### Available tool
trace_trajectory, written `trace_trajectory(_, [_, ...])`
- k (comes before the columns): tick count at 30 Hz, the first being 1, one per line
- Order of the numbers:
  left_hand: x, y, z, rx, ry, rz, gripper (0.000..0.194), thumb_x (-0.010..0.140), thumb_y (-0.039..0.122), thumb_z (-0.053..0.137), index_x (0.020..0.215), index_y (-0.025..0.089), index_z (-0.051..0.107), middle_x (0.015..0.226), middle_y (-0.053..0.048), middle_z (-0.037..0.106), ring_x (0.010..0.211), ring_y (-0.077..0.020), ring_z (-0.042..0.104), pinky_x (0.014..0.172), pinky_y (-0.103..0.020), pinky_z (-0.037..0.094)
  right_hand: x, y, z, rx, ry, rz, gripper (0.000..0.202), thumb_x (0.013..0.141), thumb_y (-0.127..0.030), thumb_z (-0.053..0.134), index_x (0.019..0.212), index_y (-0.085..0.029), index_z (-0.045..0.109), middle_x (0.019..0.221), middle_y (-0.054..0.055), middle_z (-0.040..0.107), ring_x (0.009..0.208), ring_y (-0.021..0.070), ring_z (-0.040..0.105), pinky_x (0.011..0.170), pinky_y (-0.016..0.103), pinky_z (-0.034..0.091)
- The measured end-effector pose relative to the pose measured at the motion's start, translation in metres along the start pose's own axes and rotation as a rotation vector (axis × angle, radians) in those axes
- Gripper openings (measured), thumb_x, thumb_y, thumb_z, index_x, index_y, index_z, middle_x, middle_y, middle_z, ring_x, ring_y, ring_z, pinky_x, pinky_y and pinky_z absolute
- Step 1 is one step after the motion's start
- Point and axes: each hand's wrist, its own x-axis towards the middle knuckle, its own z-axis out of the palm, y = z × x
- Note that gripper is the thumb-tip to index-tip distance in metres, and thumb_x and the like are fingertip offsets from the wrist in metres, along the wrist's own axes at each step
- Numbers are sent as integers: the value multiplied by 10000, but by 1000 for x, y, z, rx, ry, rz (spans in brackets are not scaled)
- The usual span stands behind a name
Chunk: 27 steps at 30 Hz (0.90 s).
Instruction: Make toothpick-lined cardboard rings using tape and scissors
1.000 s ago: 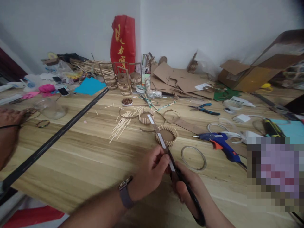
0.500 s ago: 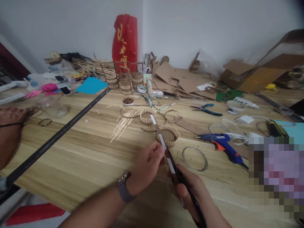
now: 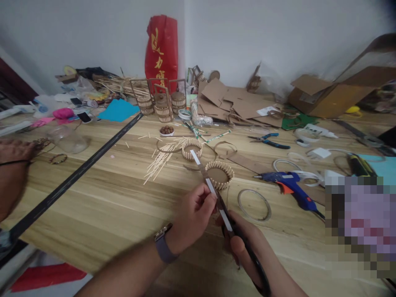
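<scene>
Pinching the brown-and-white strip (image 3: 210,186) between thumb and fingers, the left hand (image 3: 193,218) lies nearer its far end than the right hand (image 3: 251,239), closed round a black-handled tool (image 3: 255,259), seemingly scissors, as the strip's long axis slants forward-left toward a small stick-walled ring (image 3: 187,155).

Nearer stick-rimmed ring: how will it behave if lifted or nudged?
The ring is probably light: its rim sticks look thin and its base resembles cardboard. Low and wide, it would likely slide before tipping. Those separate sticks might come loose if squeezed.
</scene>
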Motion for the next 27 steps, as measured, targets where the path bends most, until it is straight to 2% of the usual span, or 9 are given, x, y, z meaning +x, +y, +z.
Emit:
trace_trajectory(6, [0,-1,1,-5,-1,10,263,922,349,488,716,186,474,609,46,458,562,-94,413,526,-201,350,-1,11,-1,-98,35,-36,786,762,-896,264,814,-191,608,558,-14,498,469,132,435,413,247,356])
trace_trajectory(10, [-1,-3,2,-24,0,19,271,932,363,489,729,185,475,619,44,454,568,-93,408,527,-198,351,-1,12,0,-128,63,-49,806,726,-919,246,786,-197,600,564,-9,523,472,134,447,423,250,366])
trace_trajectory(16, [-5,-5,6,-138,-108,-11,249,939,372,486,779,182,496,648,34,485,581,-99,482,561,-210,429,1,11,2,-62,126,-157,699,820,-841,280,766,-206,567,553,-8,493,489,144,449,464,257,410])
trace_trajectory(19, [-5,-5,6,-104,-103,-7,241,934,361,494,777,179,500,647,34,482,573,-97,474,543,-204,418,1,17,3,-20,96,-128,678,827,-826,316,832,-206,590,537,-19,477,513,161,486,495,266,443])
trace_trajectory(24, [-4,0,4,-48,-107,-2,236,932,345,495,763,180,492,615,50,449,545,-83,417,514,-183,371,-1,19,3,-18,74,-98,723,813,-846,299,891,-197,608,511,-39,440,424,128,396,388,243,353])
trace_trajectory(27, [-4,1,4,-36,-111,12,241,937,348,483,766,179,496,611,50,459,545,-82,418,515,-183,356,-2,12,1,-23,45,-63,733,803,-860,275,858,-198,586,515,-33,465,410,122,397,367,235,342])
